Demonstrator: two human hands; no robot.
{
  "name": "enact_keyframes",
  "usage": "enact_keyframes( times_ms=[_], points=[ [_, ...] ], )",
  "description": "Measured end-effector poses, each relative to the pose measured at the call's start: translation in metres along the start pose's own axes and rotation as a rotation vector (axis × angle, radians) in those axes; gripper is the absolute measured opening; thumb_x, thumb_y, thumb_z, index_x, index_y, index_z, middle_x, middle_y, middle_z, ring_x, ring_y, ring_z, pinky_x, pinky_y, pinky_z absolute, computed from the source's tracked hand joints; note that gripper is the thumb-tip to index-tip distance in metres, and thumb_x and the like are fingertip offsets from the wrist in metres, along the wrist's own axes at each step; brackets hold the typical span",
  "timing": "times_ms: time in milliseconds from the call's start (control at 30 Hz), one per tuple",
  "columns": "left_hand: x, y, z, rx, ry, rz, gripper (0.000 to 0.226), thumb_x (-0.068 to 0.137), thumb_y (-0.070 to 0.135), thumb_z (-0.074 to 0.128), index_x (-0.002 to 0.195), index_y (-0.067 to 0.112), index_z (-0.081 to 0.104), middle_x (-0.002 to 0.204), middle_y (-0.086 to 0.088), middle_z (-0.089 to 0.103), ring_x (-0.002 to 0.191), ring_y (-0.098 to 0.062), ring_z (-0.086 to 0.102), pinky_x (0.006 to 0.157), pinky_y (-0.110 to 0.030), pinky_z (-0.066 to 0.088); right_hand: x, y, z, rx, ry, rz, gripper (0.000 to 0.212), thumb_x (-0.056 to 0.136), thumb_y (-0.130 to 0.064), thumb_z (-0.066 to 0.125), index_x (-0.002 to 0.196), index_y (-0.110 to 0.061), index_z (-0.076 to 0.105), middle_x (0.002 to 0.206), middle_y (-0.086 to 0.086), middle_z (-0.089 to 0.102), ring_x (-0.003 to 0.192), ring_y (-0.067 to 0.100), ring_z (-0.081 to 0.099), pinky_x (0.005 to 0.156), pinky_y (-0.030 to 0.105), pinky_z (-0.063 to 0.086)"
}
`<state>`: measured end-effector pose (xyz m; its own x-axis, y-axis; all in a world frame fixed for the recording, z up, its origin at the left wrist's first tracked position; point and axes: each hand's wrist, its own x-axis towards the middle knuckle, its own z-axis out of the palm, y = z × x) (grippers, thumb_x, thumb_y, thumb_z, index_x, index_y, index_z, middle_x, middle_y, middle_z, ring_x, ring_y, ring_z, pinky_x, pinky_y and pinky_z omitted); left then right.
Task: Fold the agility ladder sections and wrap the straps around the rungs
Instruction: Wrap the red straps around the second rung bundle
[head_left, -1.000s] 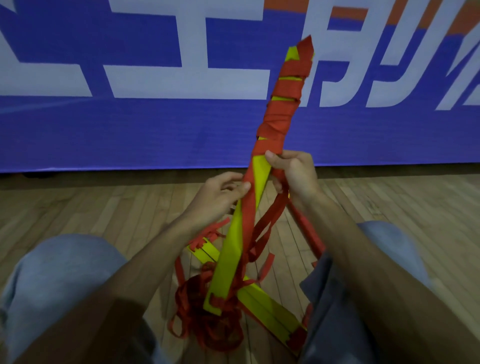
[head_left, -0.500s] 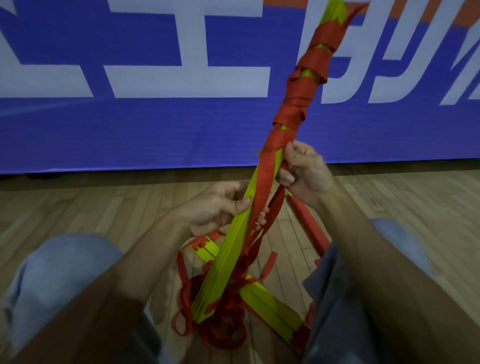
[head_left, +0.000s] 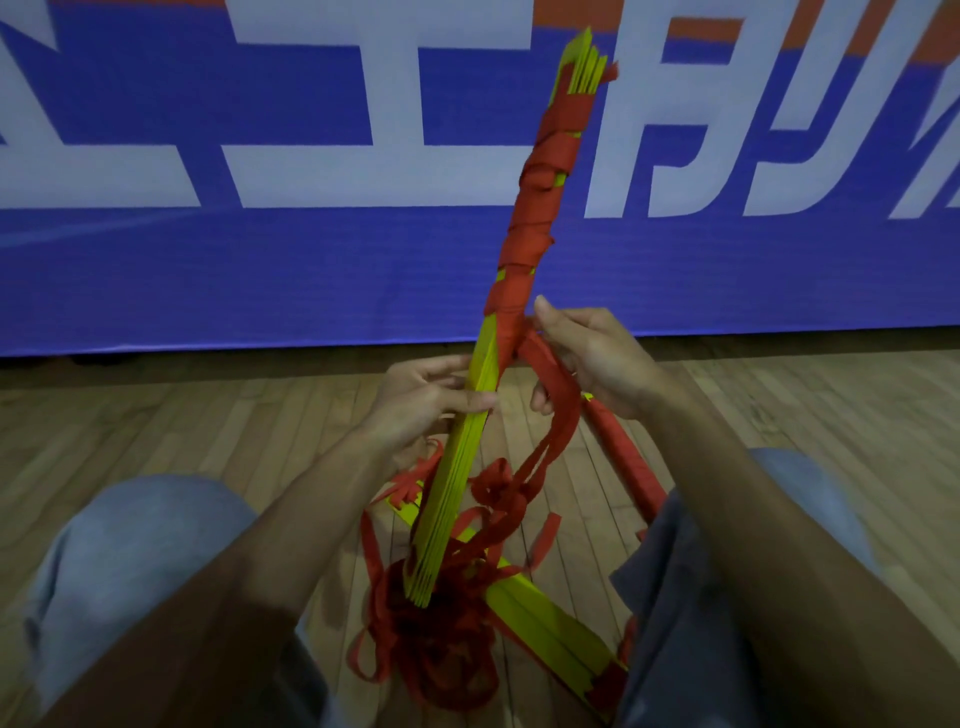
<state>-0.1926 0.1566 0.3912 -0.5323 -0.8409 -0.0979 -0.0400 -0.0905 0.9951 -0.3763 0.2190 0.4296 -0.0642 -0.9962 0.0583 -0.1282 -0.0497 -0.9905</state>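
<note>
A stack of yellow ladder rungs (head_left: 457, 467) stands almost upright between my knees, its upper half bound in red strap windings (head_left: 540, 208). My left hand (head_left: 421, 405) grips the bare yellow part just below the windings. My right hand (head_left: 592, 353) holds the loose red strap (head_left: 558, 415) beside the stack, at the lowest winding. From there the strap hangs down into a red tangle (head_left: 431, 639) on the floor around the stack's foot.
A second yellow rung bundle (head_left: 545, 623) lies on the wooden floor under the tangle. A red-wrapped bundle (head_left: 623, 457) leans by my right knee. A blue banner (head_left: 260, 270) with white lettering stands close ahead. My knees flank the work.
The stack has turned about its long axis, showing its layered edge, and its top swung back left. My right hand carried the strap round to the right side.
</note>
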Motion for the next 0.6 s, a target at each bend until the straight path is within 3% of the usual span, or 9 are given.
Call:
enact_keyframes(
  times_ms=[133,267,400,600],
  points=[
    [0.002,-0.005,0.007,0.069,0.141,0.056,0.049,0.061,-0.001,0.085,0.107,0.013,0.072,0.088,-0.004,0.076,0.073,-0.011,0.072,0.061,-0.025,0.055,0.001,0.001,0.009,-0.049,0.074,-0.05,0.038,0.096,-0.036,0.056,0.102,0.001,0.067,0.079,0.019,0.071,0.043,0.022,0.061,0.043,0.028,0.051],
    [0.008,-0.014,0.009,0.356,0.253,0.17,0.056,0.056,0.014,0.093,0.106,0.015,0.068,0.087,0.0,0.074,0.073,-0.014,0.071,0.068,-0.035,0.06,0.008,0.012,0.02,-0.138,0.284,-0.104,0.018,0.09,-0.028,0.068,0.085,-0.012,0.07,0.069,0.009,0.07,0.034,0.02,0.055,0.035,0.023,0.042],
    [0.007,-0.012,0.011,0.568,0.222,0.215,0.061,0.057,0.026,0.093,0.106,0.017,0.057,0.085,0.007,0.066,0.074,-0.009,0.066,0.069,-0.034,0.056,0.014,0.018,0.019,-0.158,0.435,-0.131,0.024,0.087,-0.031,0.072,0.071,-0.013,0.069,0.067,0.03,0.066,0.031,0.022,0.047,0.035,0.023,0.036],
    [0.005,-0.014,0.013,0.612,0.137,0.209,0.068,0.057,0.035,0.092,0.108,0.021,0.051,0.096,0.002,0.064,0.085,-0.015,0.065,0.074,-0.037,0.056,0.013,0.013,0.011,-0.06,0.423,-0.129,0.032,0.082,-0.025,0.075,0.085,0.006,0.07,0.077,0.039,0.062,0.033,0.019,0.04,0.035,0.024,0.031]
  ],
)
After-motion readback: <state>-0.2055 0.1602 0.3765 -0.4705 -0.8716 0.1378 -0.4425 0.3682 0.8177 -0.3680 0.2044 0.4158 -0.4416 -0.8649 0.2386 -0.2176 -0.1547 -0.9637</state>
